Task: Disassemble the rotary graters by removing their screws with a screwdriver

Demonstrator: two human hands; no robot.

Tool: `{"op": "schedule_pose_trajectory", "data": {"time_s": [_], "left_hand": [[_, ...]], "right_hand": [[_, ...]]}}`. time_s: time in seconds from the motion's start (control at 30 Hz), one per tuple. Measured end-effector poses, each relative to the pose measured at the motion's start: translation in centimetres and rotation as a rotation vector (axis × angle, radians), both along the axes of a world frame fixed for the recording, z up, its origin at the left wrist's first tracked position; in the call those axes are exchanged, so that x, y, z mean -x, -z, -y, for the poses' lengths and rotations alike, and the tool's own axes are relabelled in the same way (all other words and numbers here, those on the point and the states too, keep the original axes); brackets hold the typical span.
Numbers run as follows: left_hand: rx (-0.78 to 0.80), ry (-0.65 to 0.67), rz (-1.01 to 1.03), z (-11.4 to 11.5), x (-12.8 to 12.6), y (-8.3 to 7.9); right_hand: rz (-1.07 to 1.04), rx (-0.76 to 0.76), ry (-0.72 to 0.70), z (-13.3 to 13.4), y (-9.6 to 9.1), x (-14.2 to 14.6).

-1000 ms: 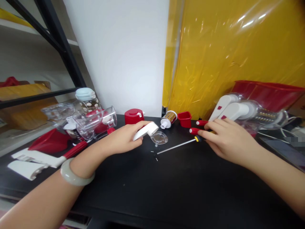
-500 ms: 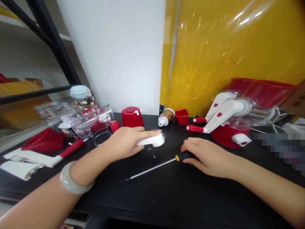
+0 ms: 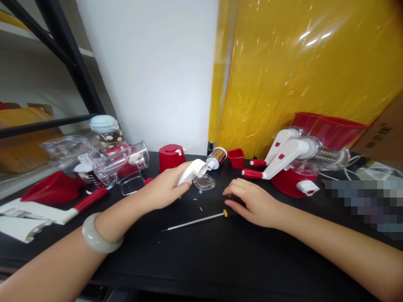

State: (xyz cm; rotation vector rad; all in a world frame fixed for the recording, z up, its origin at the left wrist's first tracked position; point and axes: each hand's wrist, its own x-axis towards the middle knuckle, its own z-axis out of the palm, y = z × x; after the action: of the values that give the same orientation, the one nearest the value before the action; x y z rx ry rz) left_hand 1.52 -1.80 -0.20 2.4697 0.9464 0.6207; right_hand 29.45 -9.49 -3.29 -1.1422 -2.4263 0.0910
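Observation:
My left hand (image 3: 168,186) is closed around a white crank handle (image 3: 192,171), its round hollow end tipped up. Just beyond and below that end, a clear plastic disc (image 3: 204,183) lies on the black table. My right hand (image 3: 252,201) is open, thumb and fingers apart with nothing between them. Beside it a screwdriver (image 3: 197,221) rests on the table, its shaft pointing left; its dark handle barely shows against the tabletop. Two small screws (image 3: 200,208) lie between my hands. A grater drum (image 3: 216,158) sits behind the disc.
A red base (image 3: 171,157) and a small red cup (image 3: 236,158) stand at the back. Rotary graters with white cranks (image 3: 285,157) stand right. Clear housings (image 3: 126,161), a red hopper (image 3: 52,188) and a white stand part (image 3: 47,212) crowd the left. A yellow-wrapped panel (image 3: 283,63) rises behind.
My right hand has let go of the screwdriver, which now lies on the table. My left hand has lifted and turned the crank handle, uncovering the clear disc.

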Motion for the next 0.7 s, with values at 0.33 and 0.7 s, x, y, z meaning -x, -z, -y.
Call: {"op": "schedule_pose_trajectory", "data": {"time_s": [0.33, 0.7], "left_hand": [[0.124, -0.084, 0.048, 0.0, -0.1, 0.5], [0.166, -0.117, 0.058, 0.4, -0.1, 0.4]], "right_hand": [[-0.383, -0.210, 0.178, -5.4, 0.2, 6.6], [-0.188, -0.294, 0.335, -4.8, -0.7, 7.4]]}}
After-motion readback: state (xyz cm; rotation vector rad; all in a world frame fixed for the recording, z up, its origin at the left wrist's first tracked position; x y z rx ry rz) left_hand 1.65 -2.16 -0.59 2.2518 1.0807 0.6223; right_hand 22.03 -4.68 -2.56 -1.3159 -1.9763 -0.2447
